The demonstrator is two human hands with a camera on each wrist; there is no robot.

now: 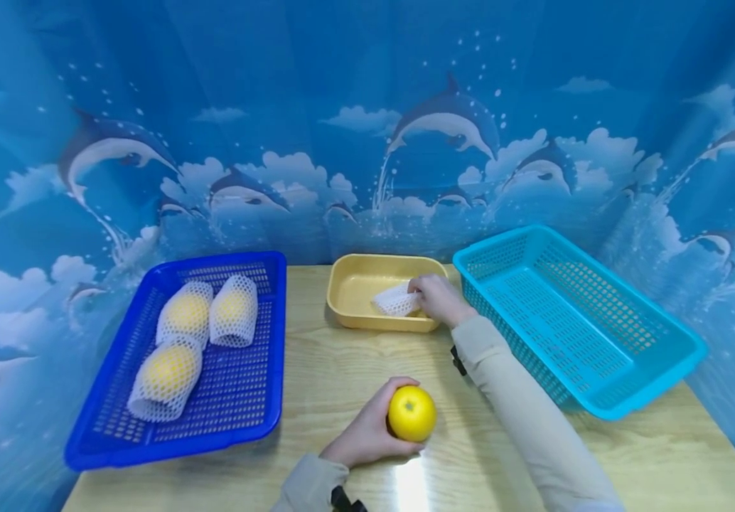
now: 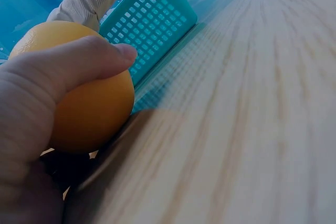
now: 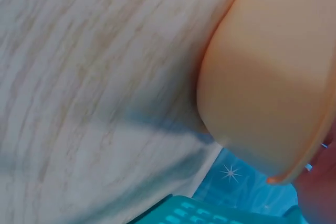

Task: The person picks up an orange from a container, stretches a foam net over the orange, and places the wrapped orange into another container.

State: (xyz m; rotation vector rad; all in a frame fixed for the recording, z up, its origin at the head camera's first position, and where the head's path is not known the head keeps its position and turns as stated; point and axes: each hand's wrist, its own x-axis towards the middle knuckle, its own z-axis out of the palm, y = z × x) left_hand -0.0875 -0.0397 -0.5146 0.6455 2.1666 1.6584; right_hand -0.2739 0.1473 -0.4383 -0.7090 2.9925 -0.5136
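Observation:
My left hand (image 1: 370,429) grips a round yellow orange (image 1: 412,414) low over the front middle of the table, fingers behind it and thumb in front. In the left wrist view the thumb lies across the orange (image 2: 97,111), close over the wood. My right hand (image 1: 441,299) reaches over the near right rim of a small tan bin (image 1: 383,325) and pinches a white foam net sleeve (image 1: 396,301) inside it. The right wrist view shows mostly the bin's outer wall (image 3: 262,87); the fingertips are hidden there.
A dark blue basket (image 1: 274,370) at left holds three yellow fruits in foam nets, one of them a netted fruit (image 1: 233,311) on the right side. The turquoise basket (image 1: 572,334) stands at right, beside my right forearm. A dolphin-print curtain (image 1: 316,107) hangs behind the table.

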